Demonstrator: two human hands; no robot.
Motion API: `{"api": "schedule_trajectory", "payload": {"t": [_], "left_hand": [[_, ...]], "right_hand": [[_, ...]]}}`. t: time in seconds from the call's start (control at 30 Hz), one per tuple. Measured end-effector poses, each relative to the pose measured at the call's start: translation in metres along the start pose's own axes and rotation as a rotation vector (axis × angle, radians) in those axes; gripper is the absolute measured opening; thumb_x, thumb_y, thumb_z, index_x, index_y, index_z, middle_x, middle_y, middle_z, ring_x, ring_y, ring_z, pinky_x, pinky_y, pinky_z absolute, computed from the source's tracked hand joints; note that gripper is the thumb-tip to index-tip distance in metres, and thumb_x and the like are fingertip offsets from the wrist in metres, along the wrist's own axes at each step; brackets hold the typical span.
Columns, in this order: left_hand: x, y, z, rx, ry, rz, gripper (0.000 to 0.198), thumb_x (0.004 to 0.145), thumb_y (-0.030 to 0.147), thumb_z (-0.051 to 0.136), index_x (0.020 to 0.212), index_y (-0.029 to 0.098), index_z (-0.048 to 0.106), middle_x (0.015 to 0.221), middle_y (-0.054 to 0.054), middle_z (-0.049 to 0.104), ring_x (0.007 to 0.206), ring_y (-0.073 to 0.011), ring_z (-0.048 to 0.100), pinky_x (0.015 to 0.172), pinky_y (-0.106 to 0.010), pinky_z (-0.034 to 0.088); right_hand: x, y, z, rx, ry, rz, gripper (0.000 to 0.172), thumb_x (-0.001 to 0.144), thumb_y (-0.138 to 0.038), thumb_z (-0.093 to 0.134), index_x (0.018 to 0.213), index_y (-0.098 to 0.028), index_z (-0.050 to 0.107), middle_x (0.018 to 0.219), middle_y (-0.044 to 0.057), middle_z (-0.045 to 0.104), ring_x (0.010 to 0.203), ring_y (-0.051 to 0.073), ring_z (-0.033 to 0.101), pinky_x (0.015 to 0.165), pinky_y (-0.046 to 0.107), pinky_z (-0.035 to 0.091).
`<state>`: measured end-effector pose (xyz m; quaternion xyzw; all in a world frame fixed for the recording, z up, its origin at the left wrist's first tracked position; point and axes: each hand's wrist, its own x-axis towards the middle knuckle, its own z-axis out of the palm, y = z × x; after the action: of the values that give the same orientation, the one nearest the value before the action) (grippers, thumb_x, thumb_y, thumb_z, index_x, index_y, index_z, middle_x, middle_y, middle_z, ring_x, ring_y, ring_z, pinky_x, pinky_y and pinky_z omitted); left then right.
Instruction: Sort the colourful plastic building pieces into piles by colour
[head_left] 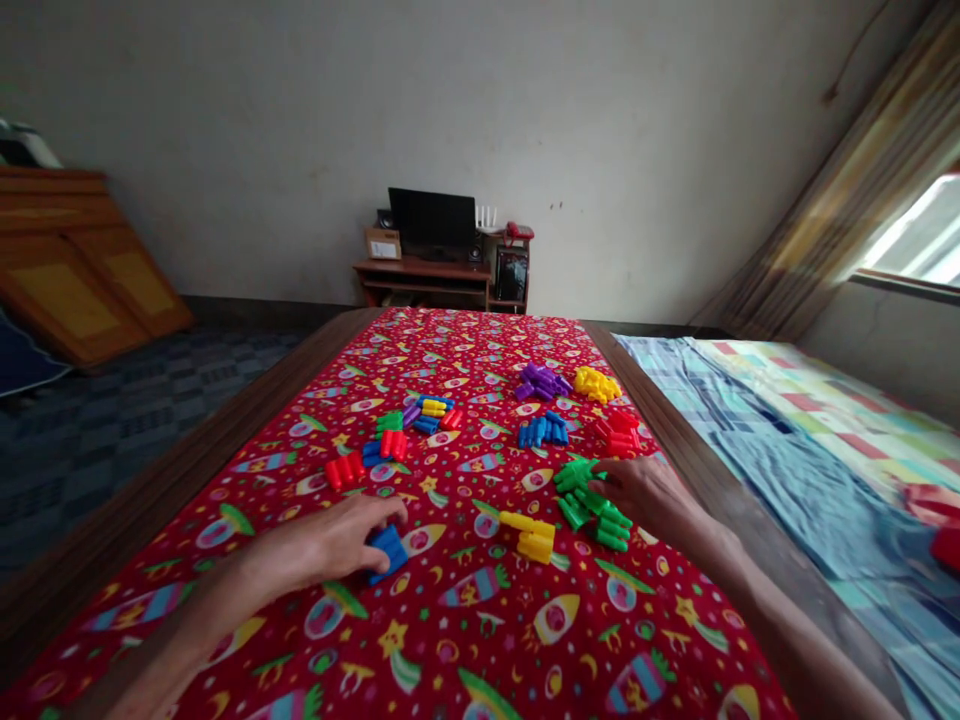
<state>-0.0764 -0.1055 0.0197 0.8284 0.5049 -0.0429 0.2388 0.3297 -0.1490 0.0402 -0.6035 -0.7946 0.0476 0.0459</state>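
My left hand (330, 540) rests on the red patterned cloth (480, 640) with its fingers curled over a blue plastic block (388, 552). My right hand (645, 495) lies at the right of the cloth, fingers closed on a cluster of green blocks (589, 498). A yellow block (531, 536) sits on the cloth between the two hands. Farther back lie sorted heaps: purple blocks (541, 381), yellow blocks (596, 384), blue blocks (544, 430) and red blocks (619, 433).
A mixed group of blocks (420, 415) and a red block (344, 470) lie left of centre. The wooden table edge (187, 460) frames the cloth. A bed with a checked sheet (810, 440) stands right; a desk with a monitor (435, 250) is at the far wall.
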Motion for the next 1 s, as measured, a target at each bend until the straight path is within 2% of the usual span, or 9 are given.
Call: {"api": "schedule_trajectory", "payload": {"t": [0.13, 0.27, 0.37, 0.5, 0.57, 0.63, 0.73, 0.87, 1.0], "left_hand": [[0.001, 0.017, -0.003, -0.046, -0.041, 0.064, 0.035, 0.070, 0.024, 0.057, 0.102, 0.026, 0.072, 0.097, -0.002, 0.074, 0.092, -0.0248, 0.069, 0.082, -0.031, 0.051], [0.017, 0.019, 0.005, -0.132, 0.206, 0.025, 0.042, 0.072, 0.032, 0.063, 0.113, 0.025, 0.068, 0.101, -0.006, 0.074, 0.095, -0.0276, 0.068, 0.083, -0.034, 0.052], [0.030, 0.025, 0.019, -0.393, 0.355, 0.037, 0.047, 0.072, 0.041, 0.067, 0.117, 0.025, 0.065, 0.112, -0.007, 0.072, 0.105, -0.0289, 0.067, 0.084, -0.034, 0.054], [0.038, 0.042, 0.039, -0.684, 0.316, 0.108, 0.051, 0.072, 0.043, 0.069, 0.118, 0.023, 0.062, 0.098, -0.005, 0.075, 0.091, -0.0269, 0.071, 0.079, -0.034, 0.056], [0.039, 0.049, 0.047, -0.827, 0.296, 0.115, 0.052, 0.072, 0.043, 0.070, 0.118, 0.022, 0.059, 0.085, -0.002, 0.074, 0.076, -0.0231, 0.071, 0.071, -0.032, 0.056], [0.037, 0.054, 0.051, -0.989, 0.290, 0.074, 0.056, 0.069, 0.045, 0.072, 0.117, 0.020, 0.058, 0.078, 0.000, 0.070, 0.067, -0.0201, 0.069, 0.062, -0.029, 0.054], [0.035, 0.056, 0.050, -1.136, 0.272, -0.003, 0.062, 0.067, 0.052, 0.074, 0.117, 0.019, 0.056, 0.078, 0.000, 0.069, 0.065, -0.0189, 0.069, 0.054, -0.025, 0.051], [0.034, 0.056, 0.046, -1.185, 0.277, 0.033, 0.058, 0.069, 0.056, 0.074, 0.111, 0.019, 0.058, 0.081, -0.002, 0.071, 0.075, -0.0212, 0.072, 0.070, -0.031, 0.057], [0.038, 0.052, 0.048, -1.121, 0.274, 0.060, 0.052, 0.070, 0.059, 0.072, 0.101, 0.020, 0.062, 0.081, -0.003, 0.073, 0.074, -0.0228, 0.072, 0.072, -0.035, 0.059]], "right_hand": [[-0.001, -0.001, 0.005, -0.149, 0.052, 0.091, 0.026, 0.093, -0.035, 0.048, 0.087, -0.021, 0.070, 0.066, 0.005, 0.066, 0.052, 0.013, 0.052, 0.049, 0.027, 0.019], [-0.001, -0.010, 0.001, -0.148, 0.227, 0.090, 0.035, 0.095, -0.033, 0.043, 0.070, -0.019, 0.063, 0.059, 0.005, 0.061, 0.048, 0.011, 0.047, 0.048, 0.027, 0.019], [0.003, -0.035, -0.002, -0.012, 0.317, -0.064, 0.039, 0.098, -0.030, 0.037, 0.069, -0.018, 0.061, 0.061, 0.004, 0.061, 0.053, 0.010, 0.050, 0.051, 0.025, 0.026], [0.020, -0.088, 0.008, 0.214, 0.225, -0.425, 0.022, 0.097, -0.028, 0.045, 0.103, -0.018, 0.064, 0.090, 0.007, 0.069, 0.076, 0.015, 0.061, 0.062, 0.024, 0.040], [0.032, -0.110, 0.019, 0.264, 0.184, -0.541, 0.035, 0.093, -0.025, 0.052, 0.127, -0.018, 0.053, 0.107, 0.010, 0.067, 0.090, 0.018, 0.062, 0.068, 0.026, 0.045], [0.043, -0.121, 0.031, 0.298, 0.156, -0.563, 0.047, 0.090, -0.021, 0.055, 0.135, -0.018, 0.045, 0.109, 0.010, 0.067, 0.090, 0.019, 0.062, 0.070, 0.027, 0.047], [0.052, -0.118, 0.049, 0.314, 0.191, -0.553, 0.043, 0.090, -0.021, 0.055, 0.132, -0.016, 0.047, 0.104, 0.011, 0.068, 0.086, 0.020, 0.063, 0.071, 0.029, 0.048], [0.051, -0.106, 0.061, 0.332, 0.350, -0.529, 0.043, 0.092, -0.028, 0.054, 0.133, -0.015, 0.048, 0.113, 0.015, 0.066, 0.099, 0.023, 0.062, 0.081, 0.033, 0.047], [0.051, -0.104, 0.044, 0.353, 0.242, -0.415, 0.022, 0.089, -0.028, 0.059, 0.108, -0.017, 0.064, 0.081, 0.006, 0.070, 0.071, 0.016, 0.061, 0.064, 0.024, 0.042]]}}
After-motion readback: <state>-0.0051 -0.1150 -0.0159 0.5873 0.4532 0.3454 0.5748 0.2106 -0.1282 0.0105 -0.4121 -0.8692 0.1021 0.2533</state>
